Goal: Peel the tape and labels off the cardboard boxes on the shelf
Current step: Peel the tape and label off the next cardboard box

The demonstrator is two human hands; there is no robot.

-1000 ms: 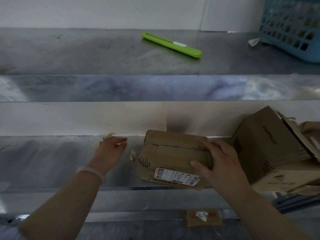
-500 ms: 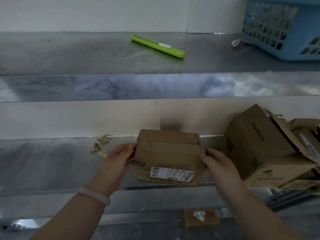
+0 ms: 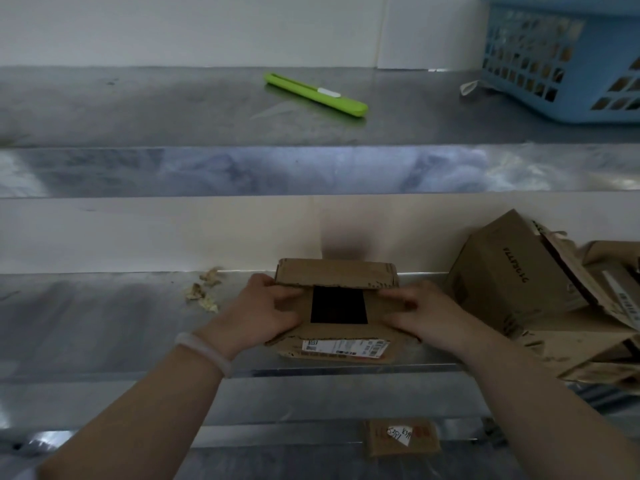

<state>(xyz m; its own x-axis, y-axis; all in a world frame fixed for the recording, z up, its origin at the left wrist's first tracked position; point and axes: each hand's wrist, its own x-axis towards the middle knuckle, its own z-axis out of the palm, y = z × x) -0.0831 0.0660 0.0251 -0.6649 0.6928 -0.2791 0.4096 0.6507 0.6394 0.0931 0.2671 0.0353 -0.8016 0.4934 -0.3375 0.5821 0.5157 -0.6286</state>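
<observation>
You face a set of steel shelves. The upper shelf (image 3: 138, 109) carries a lime-green box cutter (image 3: 316, 95) near its middle, a blue plastic basket (image 3: 561, 64) at the right, and a pale scrap (image 3: 468, 87) just beside the basket, possibly paper. On the middle shelf (image 3: 86, 323), the small cardboard box (image 3: 337, 271) sits at the front edge. Torn scraps (image 3: 202, 292) lie at the back left, and larger cardboard boxes (image 3: 512, 271) are heaped at the right. A labelled cardboard piece (image 3: 403, 436) lies on the level below.

I see dim, flat light; pale glare streaks the steel shelf lip (image 3: 519, 168), detail is soft, and the edges bow.
</observation>
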